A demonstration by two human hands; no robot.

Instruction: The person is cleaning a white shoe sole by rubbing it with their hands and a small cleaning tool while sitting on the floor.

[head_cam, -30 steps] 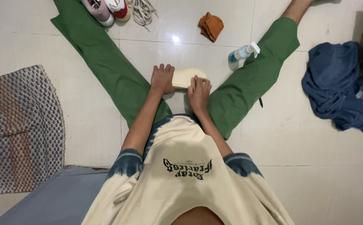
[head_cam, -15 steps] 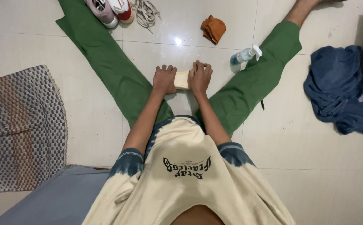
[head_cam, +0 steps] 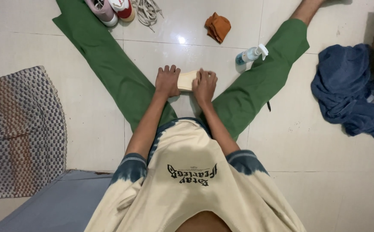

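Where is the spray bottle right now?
In the head view the spray bottle lies on the white tiled floor, upper right, against the person's right green trouser leg and right of the orange cloth.

A person sits on the white tiled floor [head_cam: 88,129] with legs in green trousers [head_cam: 109,64] spread wide. Between them, the left hand [head_cam: 167,80] and right hand [head_cam: 204,86] press on a small folded cream cloth [head_cam: 186,80]. A spray bottle [head_cam: 250,54] lies by the right knee, an orange rag [head_cam: 218,27] beyond it. Sneakers [head_cam: 109,8] and loose laces [head_cam: 146,9] sit by the left leg, a blue garment [head_cam: 350,90] on the right, and a woven mat [head_cam: 19,129] at the floor's left edge.
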